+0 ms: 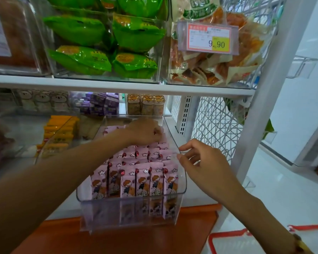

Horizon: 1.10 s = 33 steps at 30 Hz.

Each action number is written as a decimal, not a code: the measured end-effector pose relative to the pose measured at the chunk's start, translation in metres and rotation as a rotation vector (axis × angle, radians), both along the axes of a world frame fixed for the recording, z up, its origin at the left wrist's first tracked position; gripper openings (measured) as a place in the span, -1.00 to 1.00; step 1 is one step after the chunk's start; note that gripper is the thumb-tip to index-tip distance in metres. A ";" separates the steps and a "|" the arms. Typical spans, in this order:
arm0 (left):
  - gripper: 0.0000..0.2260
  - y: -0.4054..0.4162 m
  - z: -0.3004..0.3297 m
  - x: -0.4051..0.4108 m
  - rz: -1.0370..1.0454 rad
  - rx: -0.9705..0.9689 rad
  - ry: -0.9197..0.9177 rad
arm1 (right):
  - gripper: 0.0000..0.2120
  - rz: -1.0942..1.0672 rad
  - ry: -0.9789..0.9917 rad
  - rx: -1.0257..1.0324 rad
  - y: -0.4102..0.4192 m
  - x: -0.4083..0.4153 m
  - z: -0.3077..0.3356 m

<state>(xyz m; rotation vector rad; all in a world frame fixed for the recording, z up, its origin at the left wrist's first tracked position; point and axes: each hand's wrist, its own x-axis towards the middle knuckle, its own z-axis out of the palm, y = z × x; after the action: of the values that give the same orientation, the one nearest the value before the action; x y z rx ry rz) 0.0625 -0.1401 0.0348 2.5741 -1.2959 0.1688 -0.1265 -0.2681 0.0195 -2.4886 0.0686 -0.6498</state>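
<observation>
Left hand [145,132] is deep in the clear bin [92,213], fingers curled down onto the back rows of pink packets [134,180]. The back of the hand hides the tips, so we cannot tell whether they pinch one or only press. Right hand [204,162] is loosely curled, thumb and forefinger a narrow gap apart at the bin's right rim, holding nothing we can see. Packets stand upright in tight rows from under the left fingertips forward to the bin's front wall, left of the right fingers. We judge them light, soft film sachets, slick and easily creased. Best taken by the sealed top edge, pinched thumb to forefinger and lifted straight up so the neighbours stay standing. The bin looks stiff, and its rim offers a steadying hold.
</observation>
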 end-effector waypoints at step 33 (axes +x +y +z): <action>-0.87 0.090 0.020 -0.135 0.072 -1.257 0.407 | -0.55 0.254 -0.050 0.211 0.079 0.018 0.024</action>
<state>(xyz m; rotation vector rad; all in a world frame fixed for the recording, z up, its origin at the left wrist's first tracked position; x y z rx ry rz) -0.0725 -0.0498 0.0552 1.4481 -0.5880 0.3178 -0.1089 -0.1894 0.0435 -2.2289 -0.1856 -0.5650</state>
